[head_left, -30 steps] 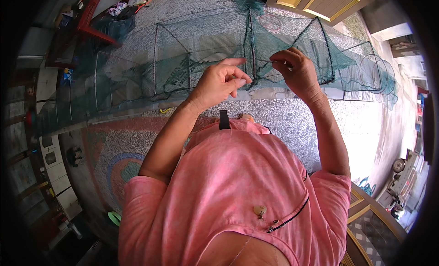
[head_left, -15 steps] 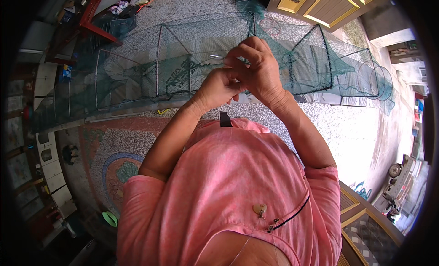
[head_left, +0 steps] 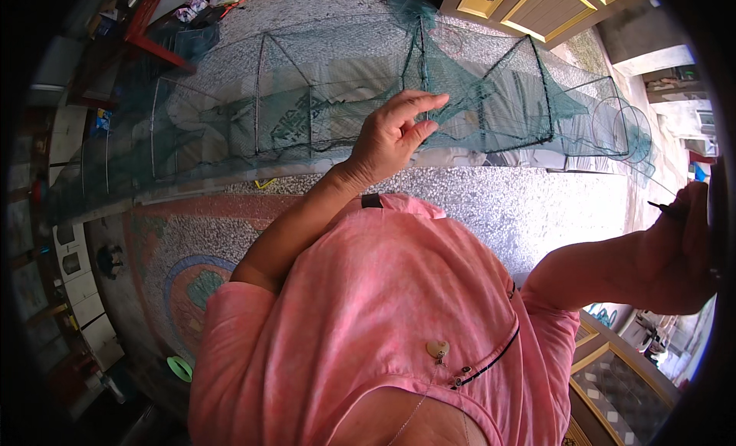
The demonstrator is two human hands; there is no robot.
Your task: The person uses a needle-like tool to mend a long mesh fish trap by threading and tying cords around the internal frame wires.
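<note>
My left hand [head_left: 387, 139] hovers over the near side of a long green net trap [head_left: 345, 101]. Its thumb and fingertips are apart, and no object shows between them. Far out at the right rim, my right hand [head_left: 678, 243] is closed, in shadow and partly cut off. A slim dark pointed piece [head_left: 667, 209] sticks out of its fingers; its kind cannot be told. One thin pale line [head_left: 655, 182] runs between the trap's right end and this hand. Dark square frames hold the trap's mesh open, and rings [head_left: 629, 128] show at its right end.
Beneath the trap lies a greyish sheet [head_left: 368, 161] on a pebbled floor [head_left: 460, 184]. A brown and gold panel [head_left: 537, 13] stands at the far right. Red framing [head_left: 157, 44] is at the far left. A green ring-shaped thing [head_left: 180, 368] lies at lower left.
Both hands were together above the net, with a shiny slim thing by the fingers. The right hand has swung far out to the right; the left has stayed near the middle, fingers now spread.
</note>
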